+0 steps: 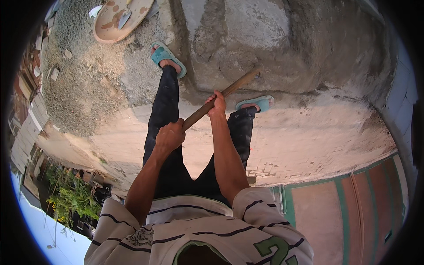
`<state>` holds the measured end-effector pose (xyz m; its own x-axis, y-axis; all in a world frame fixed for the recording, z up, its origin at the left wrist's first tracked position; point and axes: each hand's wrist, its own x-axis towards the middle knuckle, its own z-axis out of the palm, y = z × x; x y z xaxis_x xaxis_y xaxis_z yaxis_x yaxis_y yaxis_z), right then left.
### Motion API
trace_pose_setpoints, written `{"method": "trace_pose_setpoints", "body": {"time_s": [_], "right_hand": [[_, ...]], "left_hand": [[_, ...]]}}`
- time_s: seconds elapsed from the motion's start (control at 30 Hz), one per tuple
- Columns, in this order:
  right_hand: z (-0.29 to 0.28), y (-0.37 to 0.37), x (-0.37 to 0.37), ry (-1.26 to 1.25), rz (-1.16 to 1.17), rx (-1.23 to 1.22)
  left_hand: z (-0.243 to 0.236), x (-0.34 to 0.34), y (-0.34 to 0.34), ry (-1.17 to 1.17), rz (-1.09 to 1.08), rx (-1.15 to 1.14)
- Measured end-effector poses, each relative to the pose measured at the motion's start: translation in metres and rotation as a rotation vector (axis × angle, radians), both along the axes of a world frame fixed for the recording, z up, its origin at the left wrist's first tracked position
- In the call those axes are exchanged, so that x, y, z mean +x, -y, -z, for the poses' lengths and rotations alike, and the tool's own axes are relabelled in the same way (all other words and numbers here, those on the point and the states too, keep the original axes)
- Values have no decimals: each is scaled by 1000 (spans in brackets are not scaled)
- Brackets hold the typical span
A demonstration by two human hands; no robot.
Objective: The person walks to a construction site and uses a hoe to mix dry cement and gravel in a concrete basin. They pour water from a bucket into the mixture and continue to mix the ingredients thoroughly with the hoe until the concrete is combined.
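Observation:
Both my hands are wrapped round a long wooden tool handle that slants up to the right. My left hand grips its near end, just in front of my thighs. Further along, my right hand is closed about the shaft. The far end reaches down to wet grey cement ahead of my feet. What kind of head the tool has, I cannot make out. My feet, in teal slides, stand apart, the left sandal further forward than the right sandal.
A wide round basin with a trowel in it stands at the far left on a spread of gravel. Ahead lies a paler slab. Pale paving runs behind my feet toward a green-framed gate.

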<state>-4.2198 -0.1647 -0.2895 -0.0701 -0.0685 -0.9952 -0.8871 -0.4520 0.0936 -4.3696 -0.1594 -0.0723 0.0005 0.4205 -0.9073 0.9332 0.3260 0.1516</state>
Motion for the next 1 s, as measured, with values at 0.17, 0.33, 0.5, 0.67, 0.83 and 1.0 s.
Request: {"method": "trace_pose_setpoints", "body": {"time_s": [0.17, 0.33, 0.5, 0.67, 0.83, 1.0], "right_hand": [[-40, -9, -7, 29, -35, 51], [-63, -52, 73, 258, -98, 195], [-45, -92, 164, 375, -148, 246], [-10, -90, 162, 304, -183, 169], [13, -64, 57, 22, -69, 150], [1, -95, -90, -209, 135, 62]], "left_hand": [[-27, 4, 9, 15, -85, -32], [-7, 51, -5, 139, -76, -9], [34, 115, -30, 295, -131, 21], [53, 109, -37, 301, -141, -17], [26, 28, -45, 77, -37, 41], [-12, -84, -102, -120, 157, 79]]}}
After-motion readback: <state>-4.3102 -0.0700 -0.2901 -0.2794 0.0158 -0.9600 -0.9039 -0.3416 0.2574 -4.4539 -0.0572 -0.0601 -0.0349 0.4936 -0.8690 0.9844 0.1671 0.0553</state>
